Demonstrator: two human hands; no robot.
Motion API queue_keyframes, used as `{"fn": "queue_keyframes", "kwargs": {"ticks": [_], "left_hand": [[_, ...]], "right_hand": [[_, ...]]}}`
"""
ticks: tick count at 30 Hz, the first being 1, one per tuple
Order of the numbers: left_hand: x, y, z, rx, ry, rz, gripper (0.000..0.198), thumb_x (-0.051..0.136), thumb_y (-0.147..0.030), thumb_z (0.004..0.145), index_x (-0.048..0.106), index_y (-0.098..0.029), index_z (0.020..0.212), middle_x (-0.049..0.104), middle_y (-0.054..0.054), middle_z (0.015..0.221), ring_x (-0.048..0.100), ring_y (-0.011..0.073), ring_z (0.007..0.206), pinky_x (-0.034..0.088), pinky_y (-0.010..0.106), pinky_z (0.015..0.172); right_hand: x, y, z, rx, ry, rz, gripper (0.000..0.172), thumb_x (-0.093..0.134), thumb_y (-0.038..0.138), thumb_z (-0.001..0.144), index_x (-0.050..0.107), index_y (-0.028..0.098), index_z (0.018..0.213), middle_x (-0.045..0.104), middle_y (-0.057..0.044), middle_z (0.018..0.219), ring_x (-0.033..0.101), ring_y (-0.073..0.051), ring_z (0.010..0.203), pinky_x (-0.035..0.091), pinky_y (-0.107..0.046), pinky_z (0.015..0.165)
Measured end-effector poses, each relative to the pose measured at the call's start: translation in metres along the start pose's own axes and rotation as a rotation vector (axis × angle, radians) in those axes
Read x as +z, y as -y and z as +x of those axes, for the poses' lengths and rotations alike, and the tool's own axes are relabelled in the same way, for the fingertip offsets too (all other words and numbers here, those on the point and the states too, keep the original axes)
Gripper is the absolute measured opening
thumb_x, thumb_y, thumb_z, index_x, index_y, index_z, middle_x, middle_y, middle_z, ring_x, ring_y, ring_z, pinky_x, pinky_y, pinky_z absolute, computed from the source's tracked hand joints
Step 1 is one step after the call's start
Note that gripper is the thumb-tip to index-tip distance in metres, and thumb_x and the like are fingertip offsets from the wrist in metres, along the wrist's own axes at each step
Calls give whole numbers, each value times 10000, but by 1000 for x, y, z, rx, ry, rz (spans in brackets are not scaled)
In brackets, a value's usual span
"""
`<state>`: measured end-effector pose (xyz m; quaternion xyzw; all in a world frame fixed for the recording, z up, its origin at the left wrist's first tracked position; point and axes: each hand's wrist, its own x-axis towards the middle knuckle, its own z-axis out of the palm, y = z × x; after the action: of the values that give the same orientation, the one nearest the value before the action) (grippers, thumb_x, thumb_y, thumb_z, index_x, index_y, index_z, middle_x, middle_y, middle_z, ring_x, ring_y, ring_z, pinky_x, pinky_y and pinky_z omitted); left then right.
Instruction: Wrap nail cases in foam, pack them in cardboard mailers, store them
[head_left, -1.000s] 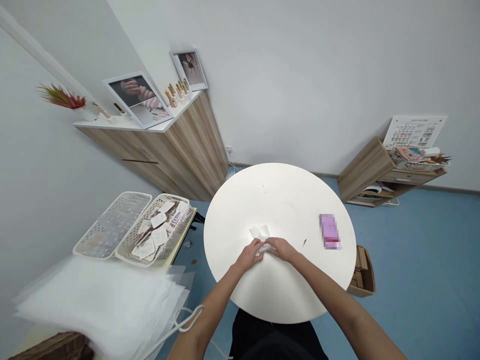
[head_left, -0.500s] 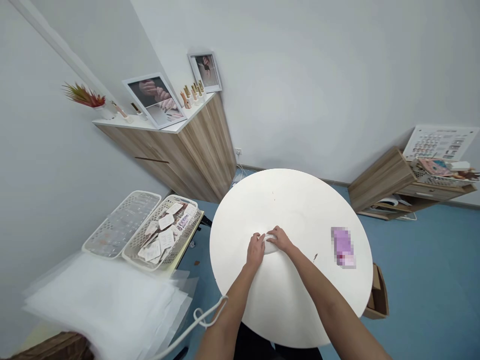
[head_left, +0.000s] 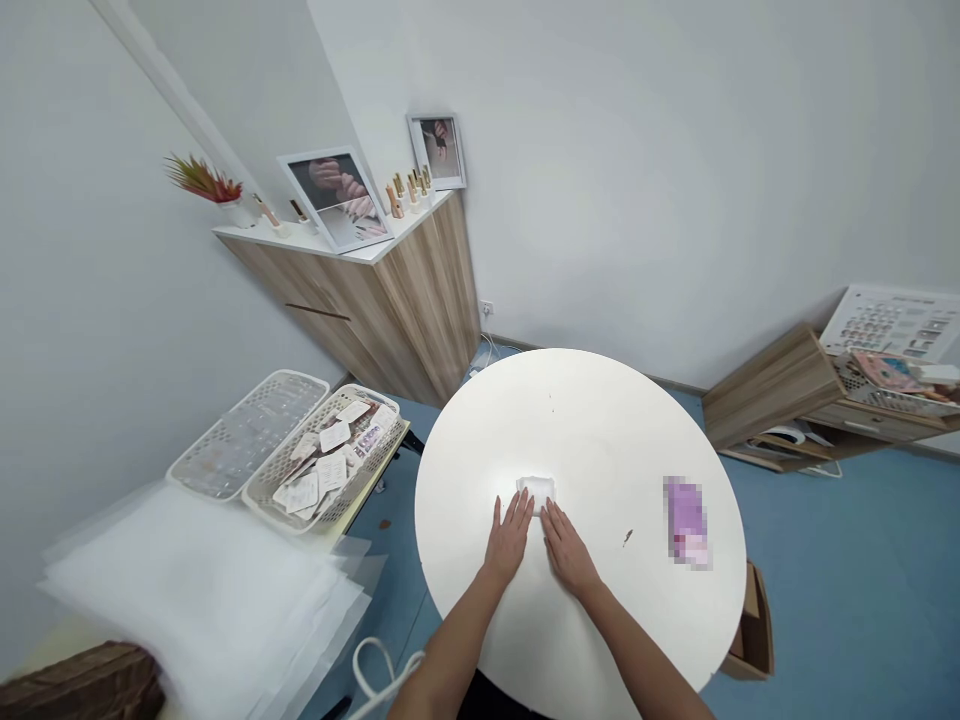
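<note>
Small flat white packet [head_left: 538,488] on a round white desk [head_left: 600,425].
Near the desk's right edge, a pixelated purple-and-pink oblong object [head_left: 685,515]; beyond its far left edge, a brown-grey wooden cabinet [head_left: 427,300] with streaked grain; blue floor [head_left: 862,580].

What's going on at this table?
A person is working barehanded at a round white table. The left hand and right hand are spread, palms down, with fingertips at the near edge of a small white piece; neither grips it. The piece lies roughly flat; its material is too small to make out. A purple item, blurred out, lies apart on the right side of the table.
</note>
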<state>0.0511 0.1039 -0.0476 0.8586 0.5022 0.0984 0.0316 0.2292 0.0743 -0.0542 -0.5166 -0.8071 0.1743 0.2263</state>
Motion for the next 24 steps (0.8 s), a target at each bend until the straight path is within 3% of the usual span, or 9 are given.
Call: {"fn": "queue_keyframes", "kwargs": {"ticks": [3, 7, 11, 14, 18, 21, 24], "left_hand": [[-4, 0, 12, -13, 2, 28, 767, 303, -46, 861, 10, -244, 1541, 184, 30, 1601, 176, 215, 1471, 96, 559, 1192], [-6, -4, 30, -76, 47, 31, 772, 339, -105, 856, 17, -254, 1543, 143, 26, 1609, 145, 249, 1477, 51, 622, 1170], [-11, -13, 44, -161, 165, -57, 727, 382, -141, 854, 151, -244, 1536, 154, 41, 1609, 218, 282, 1457, 164, 606, 1157], [-24, -17, 36, -236, 154, -142, 662, 416, -157, 855, 274, -213, 1500, 196, 85, 1599, 288, 267, 1432, 254, 535, 1150], [-53, 2, -13, -386, -29, -232, 491, 419, -144, 870, 492, -194, 1353, 421, 112, 1497, 437, 229, 1345, 354, 462, 1121], [-86, 32, -80, -517, -191, -256, 384, 435, -131, 868, 610, -201, 1203, 575, 99, 1346, 545, 221, 1233, 450, 411, 1051], [-126, 62, -161, -709, -326, -221, 362, 445, -114, 859, 635, -205, 1154, 626, 82, 1246, 594, 211, 1151, 487, 378, 1007]], "right_hand": [[4, -12, 7, -40, 0, -27, 631, 259, 117, 948, 89, 204, 1550, 190, -111, 1597, 173, -254, 1469, 357, -509, 1137], [-2, -24, 30, -32, 55, -95, 627, 291, 112, 924, 163, 147, 1537, 239, -150, 1576, 228, -262, 1454, 373, -505, 1116], [-22, -28, 45, 46, 243, -225, 611, 362, 112, 873, 333, 135, 1483, 295, -148, 1557, 291, -273, 1427, 277, -519, 1141], [-36, -28, 51, 43, 272, -278, 548, 393, 124, 860, 463, 143, 1403, 418, -154, 1490, 373, -287, 1377, 251, -517, 1141], [-40, -19, 63, -106, 179, -232, 487, 398, 148, 865, 527, 158, 1334, 530, -163, 1376, 474, -292, 1282, 354, -490, 1079], [-30, 9, 80, -229, 154, -147, 449, 390, 181, 881, 543, 165, 1302, 559, -155, 1328, 514, -287, 1231, 423, -466, 1021], [-12, 61, 100, -337, 204, -68, 399, 376, 215, 906, 571, 164, 1251, 579, -147, 1290, 539, -276, 1197, 444, -438, 1002]]}}
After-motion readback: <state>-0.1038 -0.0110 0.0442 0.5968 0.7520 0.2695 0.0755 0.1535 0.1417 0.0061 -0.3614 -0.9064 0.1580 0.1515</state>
